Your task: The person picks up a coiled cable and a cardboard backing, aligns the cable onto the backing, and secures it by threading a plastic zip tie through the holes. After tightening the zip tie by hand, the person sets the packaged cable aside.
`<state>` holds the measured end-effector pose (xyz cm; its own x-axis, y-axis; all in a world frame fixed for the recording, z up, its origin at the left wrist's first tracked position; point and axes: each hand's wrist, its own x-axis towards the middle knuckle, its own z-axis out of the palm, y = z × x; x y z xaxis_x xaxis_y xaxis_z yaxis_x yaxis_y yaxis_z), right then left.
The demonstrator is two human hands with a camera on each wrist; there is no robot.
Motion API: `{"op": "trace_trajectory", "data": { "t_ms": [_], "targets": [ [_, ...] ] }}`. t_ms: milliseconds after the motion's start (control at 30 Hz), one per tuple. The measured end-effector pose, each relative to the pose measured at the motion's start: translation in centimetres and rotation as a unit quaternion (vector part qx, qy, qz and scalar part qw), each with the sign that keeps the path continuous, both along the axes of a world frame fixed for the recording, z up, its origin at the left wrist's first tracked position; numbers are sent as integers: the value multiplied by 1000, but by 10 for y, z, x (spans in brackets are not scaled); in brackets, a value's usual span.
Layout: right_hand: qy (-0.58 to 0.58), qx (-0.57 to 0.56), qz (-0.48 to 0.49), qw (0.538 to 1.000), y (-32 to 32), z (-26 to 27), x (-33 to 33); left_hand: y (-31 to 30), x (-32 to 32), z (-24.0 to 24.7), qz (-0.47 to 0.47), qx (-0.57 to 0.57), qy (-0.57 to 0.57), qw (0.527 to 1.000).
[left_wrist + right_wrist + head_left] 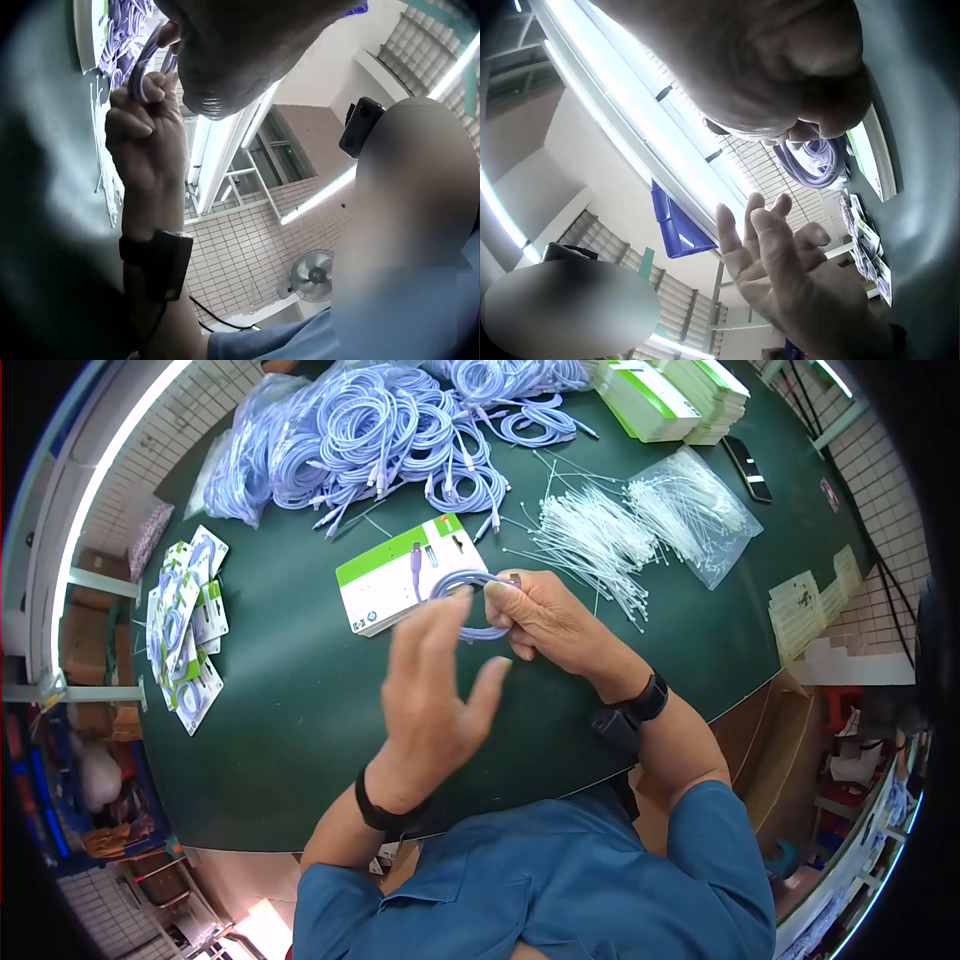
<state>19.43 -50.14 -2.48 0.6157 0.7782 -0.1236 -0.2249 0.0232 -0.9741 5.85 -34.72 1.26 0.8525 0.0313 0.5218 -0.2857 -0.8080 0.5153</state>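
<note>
A coiled lavender cable [462, 582] is held above the table by the right hand [548, 622], whose fingers and thumb pinch the coil's right side. The left hand [430, 685] is raised just left of and below the coil, fingers extended and thumb spread. Under the coil lies a stack of white and green cards [385, 585]. In the right wrist view the coil [810, 166] hangs from the right hand [780, 67], with the spread left hand [787, 277] below. The left wrist view shows the right hand [150, 135] gripping the coil [139, 75].
Many coiled cables [370, 430] lie at the back. White ties [590, 530] and a plastic bag of ties [700, 520] are right of centre. Carded cables [188, 625] lie at the left. Card stacks [660, 405] and a phone [747, 468] are at the back right.
</note>
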Motion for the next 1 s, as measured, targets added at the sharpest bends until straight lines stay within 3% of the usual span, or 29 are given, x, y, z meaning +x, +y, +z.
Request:
{"op": "trace_trajectory", "data": {
  "t_ms": [267, 367, 533, 633, 933, 1000],
  "targets": [
    [81, 51, -20, 995, -8, 1, 7, -26, 32, -30, -16, 10, 24, 1000],
    [-69, -66, -82, 992, -8, 19, 10, -17, 27, -32, -16, 7, 41, 999],
    [-10, -40, -106, 994, -8, 13, 6, -6, 19, -38, -9, 36, 41, 998],
    [-4, 9, -115, 993, -7, 12, 5, 0, 22, -43, -42, 19, -35, 998],
    [22, 21, -37, 999, -11, 21, 9, 19, 26, -27, -83, -31, -110, 990],
    [-73, 39, -40, 996, -13, 29, 3, 28, 25, -17, -102, -21, -111, 988]
  ]
}}
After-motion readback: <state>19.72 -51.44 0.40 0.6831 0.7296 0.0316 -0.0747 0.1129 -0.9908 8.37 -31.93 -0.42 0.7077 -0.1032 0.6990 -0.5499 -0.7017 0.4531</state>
